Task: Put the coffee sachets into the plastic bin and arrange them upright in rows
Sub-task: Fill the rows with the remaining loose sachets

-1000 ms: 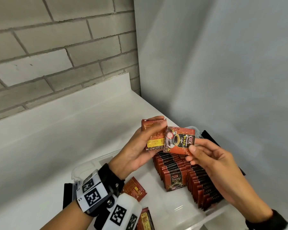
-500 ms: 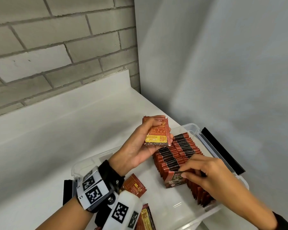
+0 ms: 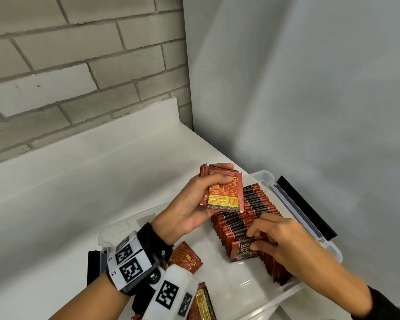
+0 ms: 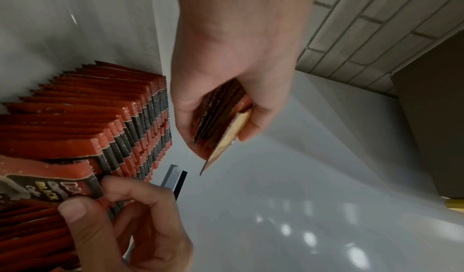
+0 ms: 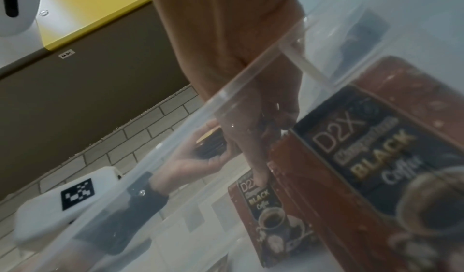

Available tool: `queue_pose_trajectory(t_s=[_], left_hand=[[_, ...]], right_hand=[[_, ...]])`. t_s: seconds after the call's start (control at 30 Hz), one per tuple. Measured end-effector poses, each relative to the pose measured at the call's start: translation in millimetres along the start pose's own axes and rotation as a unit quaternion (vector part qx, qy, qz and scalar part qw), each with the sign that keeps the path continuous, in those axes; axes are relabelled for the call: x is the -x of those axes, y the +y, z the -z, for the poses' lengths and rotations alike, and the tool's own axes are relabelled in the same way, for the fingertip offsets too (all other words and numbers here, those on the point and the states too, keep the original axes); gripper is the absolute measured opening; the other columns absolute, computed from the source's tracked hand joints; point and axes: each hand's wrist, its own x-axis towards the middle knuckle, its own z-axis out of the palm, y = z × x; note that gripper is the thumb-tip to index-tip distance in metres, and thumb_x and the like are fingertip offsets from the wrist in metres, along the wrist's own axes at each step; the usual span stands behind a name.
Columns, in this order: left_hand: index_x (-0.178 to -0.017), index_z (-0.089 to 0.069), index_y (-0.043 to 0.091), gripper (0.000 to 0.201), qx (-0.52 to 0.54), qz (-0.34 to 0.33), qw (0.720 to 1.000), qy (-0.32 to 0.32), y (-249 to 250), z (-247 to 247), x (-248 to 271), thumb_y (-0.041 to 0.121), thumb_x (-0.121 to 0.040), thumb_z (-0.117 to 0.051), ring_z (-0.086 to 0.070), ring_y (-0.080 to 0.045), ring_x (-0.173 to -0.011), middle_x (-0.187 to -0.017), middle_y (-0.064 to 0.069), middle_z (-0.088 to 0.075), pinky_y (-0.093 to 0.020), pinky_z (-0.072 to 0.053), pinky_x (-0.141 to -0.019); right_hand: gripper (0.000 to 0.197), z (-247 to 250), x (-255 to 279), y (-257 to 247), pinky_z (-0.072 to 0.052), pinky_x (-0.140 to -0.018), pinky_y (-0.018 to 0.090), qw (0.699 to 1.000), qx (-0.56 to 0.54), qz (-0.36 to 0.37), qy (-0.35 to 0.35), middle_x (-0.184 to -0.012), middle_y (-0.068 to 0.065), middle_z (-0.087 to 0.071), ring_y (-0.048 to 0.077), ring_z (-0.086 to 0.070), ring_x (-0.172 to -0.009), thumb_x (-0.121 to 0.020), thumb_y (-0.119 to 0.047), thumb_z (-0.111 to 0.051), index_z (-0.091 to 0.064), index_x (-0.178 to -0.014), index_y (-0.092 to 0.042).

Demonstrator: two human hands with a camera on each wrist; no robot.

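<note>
Coffee sachets being stood in rows inside the clear plastic bin [image 3: 273, 181].

Two rows of upright sachets [image 3: 247, 218] fill the bin's right half. At the front of the left row, the right hand [image 3: 280, 239] pinches the front sachet [image 3: 244, 250] by its top edge between thumb and fingertips. At about 11 o'clock from there, above the bin, the left hand [image 3: 189, 204] grips a small stack of sachets [image 3: 224, 190], thumb across its face. Loose sachets [image 3: 186, 257] lie flat on the bin floor at 8 o'clock, beside the left wrist's marker band [image 3: 129, 262]. The bin sits on a white counter [image 3: 67, 192] below a grey brick wall [image 3: 79, 65].
</note>
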Motion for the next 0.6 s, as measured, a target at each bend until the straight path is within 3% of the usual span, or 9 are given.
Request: queue_pose_trajectory(t_s=[0.17, 0.27, 0.33, 0.4, 0.47, 0.53, 0.6], left_hand=[[-0.097, -0.071, 0.02, 0.028, -0.021, -0.002, 1.0, -0.014, -1, 0, -1, 0.009, -0.073, -0.067, -0.069, -0.017, -0.08, -0.092, -0.005, -0.072, -0.025, -0.054, -0.061], [-0.095, -0.071, 0.022, 0.028, -0.029, -0.004, 0.999, -0.024, -2, 0, -1, 0.008, -0.072, -0.068, -0.069, -0.019, -0.081, -0.092, -0.005, -0.072, -0.026, -0.054, -0.063], [-0.095, -0.07, 0.022, 0.029, -0.033, -0.008, 0.999, -0.031, -2, -1, -1, 0.006, -0.072, -0.069, -0.069, -0.02, -0.083, -0.093, -0.006, -0.072, -0.027, -0.055, -0.064], [-0.096, -0.071, 0.023, 0.03, -0.037, -0.011, 0.998, -0.04, -3, -1, -2, 0.005, -0.072, -0.07, -0.069, -0.022, -0.087, -0.095, -0.006, -0.071, -0.03, -0.056, -0.067], [-0.095, -0.071, 0.023, 0.03, -0.037, -0.013, 0.998, -0.048, -4, -2, -1, 0.004, -0.072, -0.07, -0.07, -0.022, -0.087, -0.096, -0.006, -0.071, -0.031, -0.057, -0.068], [-0.094, -0.07, 0.023, 0.03, -0.035, -0.014, 0.998, -0.053, -5, -2, -1, 0.004, -0.071, -0.07, -0.07, -0.022, -0.086, -0.095, -0.006, -0.072, -0.031, -0.057, -0.069], [-0.094, -0.07, 0.023, 0.029, -0.033, -0.013, 0.998, -0.055, -5, -3, -1, 0.005, -0.071, -0.07, -0.07, -0.023, -0.087, -0.096, -0.006, -0.071, -0.031, -0.057, -0.069]], right_hand=[[0.017, 4, 2, -3, -0.036, -0.067, 0.002, 0.999, -0.04, -0.031, 0.009, -0.089, -0.026, -0.047, -0.016, -0.046, -0.088, -0.083, -0.023, -0.072, -0.061, -0.095, -0.029], [0.028, 12, 3, -8, -0.042, -0.062, 0.008, 0.988, -0.134, -0.066, 0.045, -0.085, -0.014, -0.06, -0.004, -0.055, -0.073, -0.072, -0.03, -0.08, -0.059, -0.091, -0.035], [0.036, 19, 2, -12, -0.045, -0.059, 0.013, 0.962, -0.242, -0.102, 0.076, -0.082, -0.005, -0.067, 0.001, -0.055, -0.063, -0.063, -0.04, -0.079, -0.063, -0.093, -0.031], [0.043, 23, 0, -14, -0.051, -0.065, 0.021, 0.935, -0.323, -0.118, 0.091, -0.083, -0.003, -0.07, 0.009, -0.06, -0.067, -0.058, -0.046, -0.076, -0.065, -0.095, -0.027], [0.039, 25, -3, -18, -0.054, -0.076, 0.029, 0.913, -0.379, -0.114, 0.098, -0.085, -0.001, -0.072, 0.021, -0.066, -0.079, -0.063, -0.041, -0.075, -0.066, -0.096, -0.022], [0.032, 25, -6, -21, -0.055, -0.077, 0.026, 0.895, -0.418, -0.111, 0.106, -0.087, 0.002, -0.073, 0.022, -0.068, -0.083, -0.068, -0.032, -0.073, -0.067, -0.097, -0.018], [0.03, 25, -8, -23, -0.052, -0.068, 0.016, 0.878, -0.45, -0.113, 0.118, -0.085, 0.003, -0.074, 0.015, -0.068, -0.077, -0.07, -0.027, -0.072, -0.067, -0.097, -0.014]])
